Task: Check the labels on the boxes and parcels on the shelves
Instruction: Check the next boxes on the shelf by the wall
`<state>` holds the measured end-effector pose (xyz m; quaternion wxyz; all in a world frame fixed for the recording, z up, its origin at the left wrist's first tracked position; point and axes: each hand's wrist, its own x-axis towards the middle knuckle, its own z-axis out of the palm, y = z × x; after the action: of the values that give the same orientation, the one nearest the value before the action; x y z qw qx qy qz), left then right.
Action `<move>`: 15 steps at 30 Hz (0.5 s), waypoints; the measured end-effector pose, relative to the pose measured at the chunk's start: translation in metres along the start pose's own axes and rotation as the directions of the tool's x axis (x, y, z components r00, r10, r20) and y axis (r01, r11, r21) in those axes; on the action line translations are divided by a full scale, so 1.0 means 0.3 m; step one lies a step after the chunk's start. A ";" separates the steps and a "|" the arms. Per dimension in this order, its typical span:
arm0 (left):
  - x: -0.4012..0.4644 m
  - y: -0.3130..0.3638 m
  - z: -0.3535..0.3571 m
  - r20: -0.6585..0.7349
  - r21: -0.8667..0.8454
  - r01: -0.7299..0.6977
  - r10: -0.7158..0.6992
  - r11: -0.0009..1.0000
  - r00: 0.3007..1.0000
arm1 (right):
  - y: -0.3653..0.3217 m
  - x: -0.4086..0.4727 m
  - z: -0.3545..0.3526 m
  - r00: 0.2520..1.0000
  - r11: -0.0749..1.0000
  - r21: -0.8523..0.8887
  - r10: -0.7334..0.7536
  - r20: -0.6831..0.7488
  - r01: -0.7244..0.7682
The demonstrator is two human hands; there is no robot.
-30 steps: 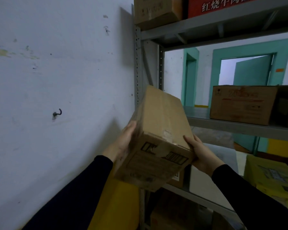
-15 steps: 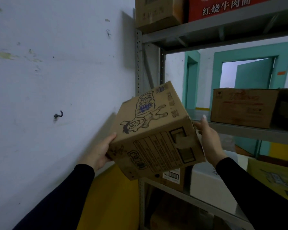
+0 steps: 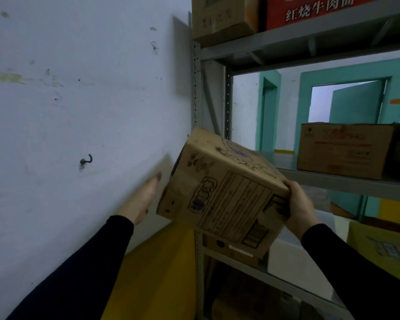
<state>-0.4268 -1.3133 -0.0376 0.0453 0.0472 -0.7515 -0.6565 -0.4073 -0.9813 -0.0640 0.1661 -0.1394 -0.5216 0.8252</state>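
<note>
A brown cardboard box [image 3: 222,192] with cartoon prints and a printed table hangs tilted in front of the grey metal shelf [image 3: 346,183]. My right hand [image 3: 298,206] grips its lower right corner, fingers curled over the edge. My left hand [image 3: 143,199] is off the box, just left of it, fingers straight and blurred, near the white wall. Other boxes stay on the shelves: a brown one [image 3: 344,150] on the middle level, a brown one [image 3: 222,15] and a red one [image 3: 314,9] on top.
The white wall [image 3: 79,112] with a small metal hook [image 3: 86,160] runs close on the left. Yellow boxes [image 3: 383,248] sit low on the right, more cartons [image 3: 231,249] on the lower shelf. Teal door frames [image 3: 346,98] show behind the shelf.
The box has been turned further, its printed side now facing me. My left hand has come off it and moved left; my right hand has shifted down to the lower right corner.
</note>
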 end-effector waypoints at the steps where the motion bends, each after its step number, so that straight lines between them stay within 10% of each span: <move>1: 0.007 -0.024 -0.008 0.023 0.004 0.083 -0.083 0.997 0.996 | 0.026 0.004 -0.006 0.999 0.999 0.039 0.030 0.034 -0.032; 7: 0.007 -0.015 0.015 0.187 -0.347 0.044 0.023 0.937 0.982 | 0.114 0.001 -0.050 0.992 0.972 -0.223 0.095 0.080 -0.075; 10: 0.002 -0.014 0.040 0.166 -0.229 -0.088 0.127 0.970 0.978 | 0.099 -0.010 0.007 0.976 0.930 -0.364 0.121 0.182 -0.048; 15: -0.029 -0.029 0.085 0.255 -0.059 -0.351 0.354 0.934 0.900 | 0.157 -0.025 0.125 0.948 0.984 -0.131 0.156 0.276 -0.124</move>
<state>-0.4213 -1.2882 -0.0497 0.0642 -0.1766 -0.7432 -0.6421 -0.4218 -1.0339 -0.0906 0.0221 -0.0648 -0.5744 0.8157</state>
